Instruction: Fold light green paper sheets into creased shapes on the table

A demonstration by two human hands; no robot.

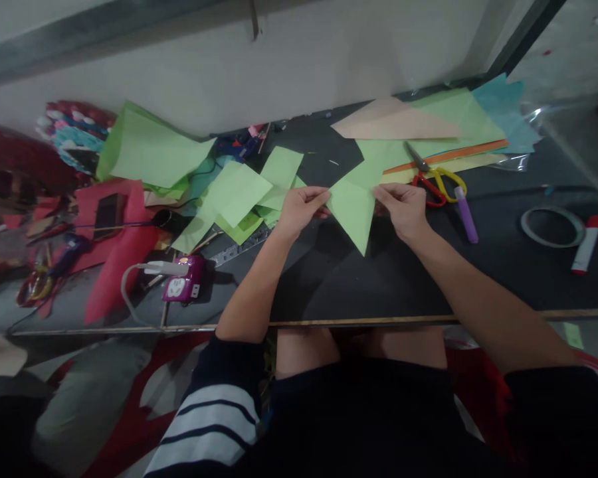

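Note:
Between my two hands is a light green sheet of paper (355, 206), folded so that a point hangs down toward me. My left hand (303, 207) pinches its left edge between thumb and fingers. On the opposite edge, my right hand (402, 204) pinches the paper the same way. Just beyond my right hand lie scissors (441, 182) with one red and one yellow handle, and a purple marker (466, 216) is beside them. More green paper pieces (242, 192) lie in a loose pile to the left of my left hand.
A purple power adapter (184, 279) with a plugged-in white cable sits near the front edge. At right are a tape roll (552, 227) and a red-and-white marker (588, 244). Coloured sheets (396, 119) lie along the wall. Red paper (122, 265) covers the left side, near another person's leg (92, 392).

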